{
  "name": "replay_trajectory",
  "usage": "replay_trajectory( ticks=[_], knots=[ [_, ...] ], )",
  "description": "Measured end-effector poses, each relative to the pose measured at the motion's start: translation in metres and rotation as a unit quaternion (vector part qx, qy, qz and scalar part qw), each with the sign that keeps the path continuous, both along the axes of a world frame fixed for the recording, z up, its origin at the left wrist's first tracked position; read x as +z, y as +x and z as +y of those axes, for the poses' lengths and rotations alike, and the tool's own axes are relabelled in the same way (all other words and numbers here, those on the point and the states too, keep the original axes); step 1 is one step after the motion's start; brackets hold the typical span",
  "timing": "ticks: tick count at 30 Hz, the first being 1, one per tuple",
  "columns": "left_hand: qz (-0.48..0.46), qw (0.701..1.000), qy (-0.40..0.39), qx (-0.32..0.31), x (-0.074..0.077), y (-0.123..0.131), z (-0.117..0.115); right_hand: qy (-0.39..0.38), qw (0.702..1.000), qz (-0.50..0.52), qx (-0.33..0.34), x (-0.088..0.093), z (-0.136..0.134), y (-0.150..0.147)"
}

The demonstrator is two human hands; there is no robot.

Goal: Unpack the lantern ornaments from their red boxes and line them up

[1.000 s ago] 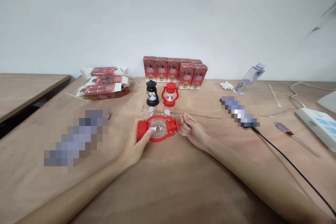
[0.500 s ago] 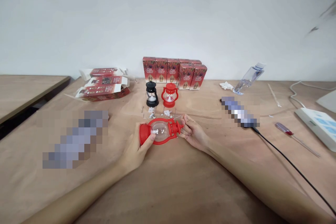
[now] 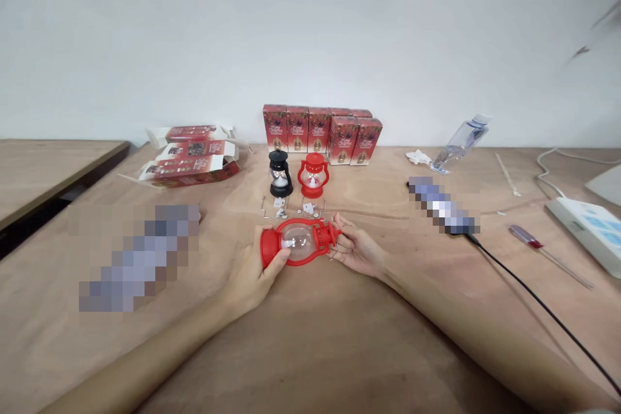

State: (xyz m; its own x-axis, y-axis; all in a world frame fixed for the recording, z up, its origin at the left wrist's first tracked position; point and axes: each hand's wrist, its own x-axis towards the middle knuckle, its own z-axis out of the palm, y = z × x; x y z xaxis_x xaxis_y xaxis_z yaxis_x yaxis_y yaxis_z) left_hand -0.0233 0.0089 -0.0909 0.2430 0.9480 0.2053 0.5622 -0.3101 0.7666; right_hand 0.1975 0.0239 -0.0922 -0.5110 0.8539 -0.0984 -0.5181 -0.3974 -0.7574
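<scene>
Fingers of my left hand (image 3: 247, 275) wrap the red lantern (image 3: 297, 242) at its base, thumb on top, no gap showing. Right hand (image 3: 361, 249): fingers curled in a narrow pinch on a thin wire handle (image 3: 334, 247), by the look of it; can't tell whether they press the cap too. Lantern on its side between both hands, long axis roughly parallel to the table's (image 3: 310, 349) far edge, cap toward the right. Key relation, I'd judge: cap end just beside the right fingers, so right is the nearer hand there. Beyond, toward the far edge: small metal parts, then a black lantern (image 3: 280, 174), upright.
</scene>
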Motion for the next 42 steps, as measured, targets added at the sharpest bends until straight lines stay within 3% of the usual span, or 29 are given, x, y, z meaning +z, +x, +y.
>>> replay_trajectory(
  ticks=[5,8,10,13,15,17,21,25,28,31,36,39,42],
  knots=[
    [-0.034,0.999,-0.007,0.025,0.002,0.002,0.0,0.026,0.999,0.005,-0.024,0.0,-0.002,-0.005],
    [-0.086,0.995,-0.004,0.06,0.0,0.003,0.002,0.051,0.987,-0.046,-0.146,-0.002,0.005,0.003],
    [-0.14,0.986,-0.008,0.085,-0.001,0.003,0.004,0.1,0.946,-0.123,-0.282,-0.004,0.014,0.014],
    [-0.192,0.976,-0.033,0.094,-0.003,0.003,0.007,0.206,0.831,-0.325,-0.401,-0.007,0.03,0.035],
    [-0.207,0.974,-0.037,0.087,-0.002,0.004,0.007,0.262,0.751,-0.47,-0.383,-0.009,0.037,0.045],
    [-0.218,0.973,-0.025,0.076,0.001,0.005,0.007,0.296,0.696,-0.563,-0.333,-0.011,0.04,0.047],
    [-0.226,0.973,0.006,0.05,0.005,0.007,0.004,0.328,0.66,-0.62,-0.27,-0.014,0.038,0.04],
    [-0.218,0.97,0.094,0.053,0.006,0.006,0.001,0.349,0.589,-0.682,-0.257,-0.016,0.031,0.032],
    [-0.181,0.958,0.215,0.055,0.004,0.003,-0.003,0.394,0.571,-0.649,-0.313,-0.012,0.021,0.027],
    [-0.113,0.944,0.31,0.026,-0.001,-0.001,-0.006,0.501,0.554,-0.559,-0.361,-0.006,0.003,0.018],
    [-0.009,0.893,0.45,0.01,-0.008,-0.006,-0.01,0.699,0.481,-0.416,-0.328,0.002,-0.03,-0.007],
    [0.032,0.868,0.492,-0.057,-0.006,-0.004,-0.009,0.752,0.441,-0.378,-0.312,0.001,-0.04,-0.019],
    [0.085,0.845,0.513,-0.12,-0.002,-0.001,-0.007,0.743,0.453,-0.383,-0.31,0.0,-0.041,-0.022]
  ],
)
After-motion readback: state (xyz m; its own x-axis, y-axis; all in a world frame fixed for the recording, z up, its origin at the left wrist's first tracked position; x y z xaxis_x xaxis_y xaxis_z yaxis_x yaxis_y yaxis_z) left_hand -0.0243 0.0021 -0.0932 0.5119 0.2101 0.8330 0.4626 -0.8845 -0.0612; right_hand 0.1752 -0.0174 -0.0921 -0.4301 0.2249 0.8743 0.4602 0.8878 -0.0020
